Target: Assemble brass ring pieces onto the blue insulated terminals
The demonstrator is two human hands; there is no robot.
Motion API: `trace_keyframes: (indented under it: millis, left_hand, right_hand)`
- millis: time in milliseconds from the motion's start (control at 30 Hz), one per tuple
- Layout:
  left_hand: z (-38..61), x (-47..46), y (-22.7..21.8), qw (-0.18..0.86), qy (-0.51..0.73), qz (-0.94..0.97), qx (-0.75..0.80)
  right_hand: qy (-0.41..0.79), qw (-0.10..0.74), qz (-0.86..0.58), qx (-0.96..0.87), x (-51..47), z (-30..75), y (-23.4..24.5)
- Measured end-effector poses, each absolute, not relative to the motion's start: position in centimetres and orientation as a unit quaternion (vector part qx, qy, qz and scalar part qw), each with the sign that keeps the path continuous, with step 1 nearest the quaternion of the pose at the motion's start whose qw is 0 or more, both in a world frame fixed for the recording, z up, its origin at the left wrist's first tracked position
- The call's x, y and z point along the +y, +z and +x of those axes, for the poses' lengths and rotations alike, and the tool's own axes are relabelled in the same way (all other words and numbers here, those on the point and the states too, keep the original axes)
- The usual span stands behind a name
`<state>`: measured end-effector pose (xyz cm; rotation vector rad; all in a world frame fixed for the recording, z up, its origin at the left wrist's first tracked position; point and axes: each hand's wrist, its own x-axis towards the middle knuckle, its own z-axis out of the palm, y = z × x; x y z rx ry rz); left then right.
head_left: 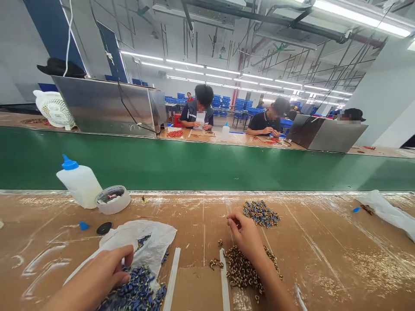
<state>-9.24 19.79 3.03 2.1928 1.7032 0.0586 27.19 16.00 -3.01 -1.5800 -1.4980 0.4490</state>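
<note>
My left hand [112, 265] is over a pile of small blue parts with yellowish ends [139, 289], its fingers curled down at the pile's edge. What those fingers hold, if anything, is hidden. A crumpled white plastic bag [158, 235] lies partly under the blue parts. My right hand [244, 233] hovers above the table with thumb and fingertips pinched together; anything between them is too small to name. Below its wrist spreads a heap of small brass-and-dark parts [240, 270]. Just beyond it lies a smaller heap of blue-and-yellow pieces [261, 213].
Two pale tape strips [172, 276] run along the cardboard-covered table [191, 242]. At the left stand a blue-capped bottle [81, 185] and a tape roll [113, 205]. A green belt [207, 166] crosses ahead; people work beyond it. Another plastic bag [392, 216] lies right.
</note>
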Motion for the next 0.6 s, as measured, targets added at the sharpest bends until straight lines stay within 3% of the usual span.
trace_keyframes:
  millis: [233, 600]
  left_hand:
    - [-2.9, 20.1, 4.4, 0.306, 0.088, 0.804, 0.503]
    - [1.2, 21.0, -2.7, 0.56, 0.152, 0.68, 0.448]
  right_hand:
    - [0.196, 0.457, -0.626, -0.601, 16.0, 26.4, -2.7]
    - [0.223, 0.443, -0.606, -0.623, 15.3, 22.7, -2.7]
